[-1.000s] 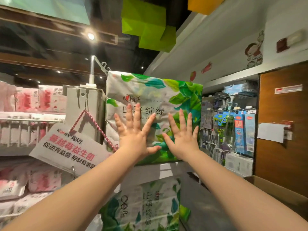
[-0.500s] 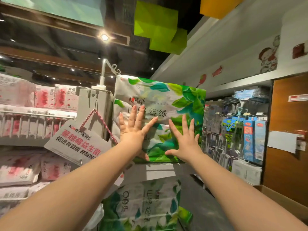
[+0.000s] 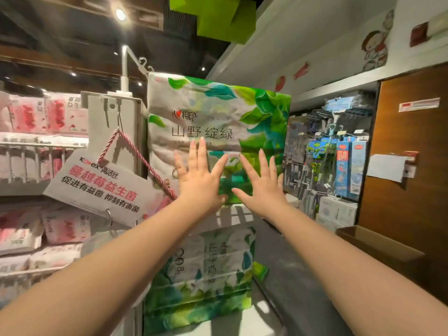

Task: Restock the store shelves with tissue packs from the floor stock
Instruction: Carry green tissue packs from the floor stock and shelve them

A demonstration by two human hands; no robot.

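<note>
Both hands are spread wide, fingers straight, flat against the front of a green-leafed tissue pack [image 3: 218, 132] that stands upright on the top shelf [image 3: 232, 214]. The left hand [image 3: 198, 175] presses its lower middle, the right hand [image 3: 263, 183] its lower right, just beside it. A second pack [image 3: 206, 275] stands on the shelf below. Left of them a sign [image 3: 101, 187] hangs tilted on a red-and-white cord, with pink packs [image 3: 48, 115] on the shelves behind.

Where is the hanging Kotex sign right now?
In the head view, the sign hangs tilted on a red-and-white cord at centre-left, just left of the green tissue pack and the left hand.
</note>
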